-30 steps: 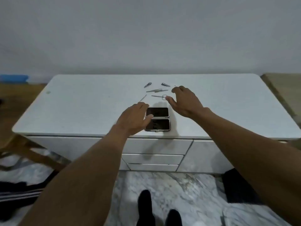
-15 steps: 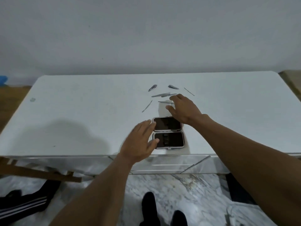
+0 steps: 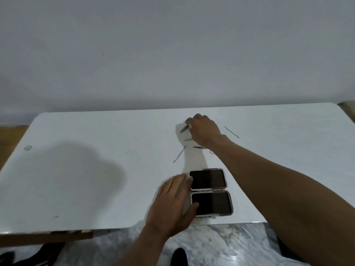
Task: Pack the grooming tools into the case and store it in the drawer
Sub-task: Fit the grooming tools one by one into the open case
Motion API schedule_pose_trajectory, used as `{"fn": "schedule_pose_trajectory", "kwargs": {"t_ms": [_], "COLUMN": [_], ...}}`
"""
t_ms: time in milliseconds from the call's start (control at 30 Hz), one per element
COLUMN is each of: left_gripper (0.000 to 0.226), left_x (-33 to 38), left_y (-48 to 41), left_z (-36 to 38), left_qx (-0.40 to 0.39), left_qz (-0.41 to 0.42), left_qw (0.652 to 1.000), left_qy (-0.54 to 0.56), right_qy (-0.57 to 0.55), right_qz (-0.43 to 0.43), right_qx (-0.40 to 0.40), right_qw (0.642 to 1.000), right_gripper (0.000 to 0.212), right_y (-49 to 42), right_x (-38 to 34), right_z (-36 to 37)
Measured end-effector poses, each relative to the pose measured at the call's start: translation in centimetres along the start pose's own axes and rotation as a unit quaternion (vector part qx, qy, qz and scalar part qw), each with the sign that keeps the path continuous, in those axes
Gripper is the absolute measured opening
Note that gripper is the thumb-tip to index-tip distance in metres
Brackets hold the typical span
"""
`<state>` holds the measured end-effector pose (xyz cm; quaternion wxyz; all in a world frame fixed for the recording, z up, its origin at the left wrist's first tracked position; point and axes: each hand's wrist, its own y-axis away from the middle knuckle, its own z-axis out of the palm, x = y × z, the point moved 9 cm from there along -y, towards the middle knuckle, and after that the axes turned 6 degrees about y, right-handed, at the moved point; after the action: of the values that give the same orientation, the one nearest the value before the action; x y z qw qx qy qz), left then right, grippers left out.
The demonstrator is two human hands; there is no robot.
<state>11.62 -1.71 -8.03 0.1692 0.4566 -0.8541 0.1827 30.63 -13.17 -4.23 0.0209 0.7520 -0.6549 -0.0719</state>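
An open case (image 3: 209,192) with two dark-lined halves lies near the front edge of the white cabinet top (image 3: 96,160). My left hand (image 3: 172,204) rests flat against the case's left side, thumb on the near half. My right hand (image 3: 203,129) reaches to the back and pinches a small metal tool (image 3: 184,128) that touches the top. Other slim metal tools lie around: a thin stick (image 3: 179,154) to the left, a long pin (image 3: 231,132) to the right, scissors (image 3: 199,147) partly hidden under my wrist, another piece (image 3: 188,139) beneath my hand.
A grey wall stands right behind the cabinet. The marble floor (image 3: 211,244) and my dark shoes show below the front edge. Wooden surfaces (image 3: 11,129) flank the cabinet on the left and far right. The drawers are out of view.
My right hand moved from the scissors to the far-left tool and took hold of it. My left hand settled against the case. The camera came closer over the top.
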Motion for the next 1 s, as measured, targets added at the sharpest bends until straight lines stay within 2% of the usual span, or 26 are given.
{"fn": "schedule_pose_trajectory", "kwargs": {"t_ms": [100, 300, 433, 667, 867, 1000], "left_gripper": [0.065, 0.066, 0.066, 0.059, 0.065, 0.071], "left_x": [-0.1, -0.4, -0.2, 0.2, 0.0, -0.8], "left_y": [0.0, 0.1, 0.0, 0.1, 0.4, 0.6], "left_z": [0.0, 0.0, 0.0, -0.4, 0.0, 0.8], "left_qx": [0.007, 0.021, 0.022, 0.062, 0.035, -0.005], "left_qz": [0.006, 0.005, 0.015, 0.028, -0.004, -0.039], "left_qw": [1.000, 0.999, 1.000, 0.998, 0.999, 0.999], "left_qy": [0.021, 0.034, 0.001, 0.019, 0.011, -0.037], "right_qy": [0.037, 0.076, 0.046, 0.003, -0.067, -0.089], "right_qz": [-0.013, -0.010, -0.006, -0.001, -0.010, -0.038], "right_qx": [-0.006, 0.021, 0.037, 0.049, 0.031, 0.023], "right_qw": [0.999, 0.997, 0.998, 0.999, 0.997, 0.995], "right_gripper": [0.045, 0.031, 0.024, 0.020, 0.018, 0.018], "right_y": [-1.5, -2.7, -1.3, 6.1, 14.3, 18.9], "right_x": [-0.9, -1.4, -0.8, 1.6, 2.2, 1.8], "right_z": [0.6, 0.3, -0.8, -1.2, 0.2, 1.1]}}
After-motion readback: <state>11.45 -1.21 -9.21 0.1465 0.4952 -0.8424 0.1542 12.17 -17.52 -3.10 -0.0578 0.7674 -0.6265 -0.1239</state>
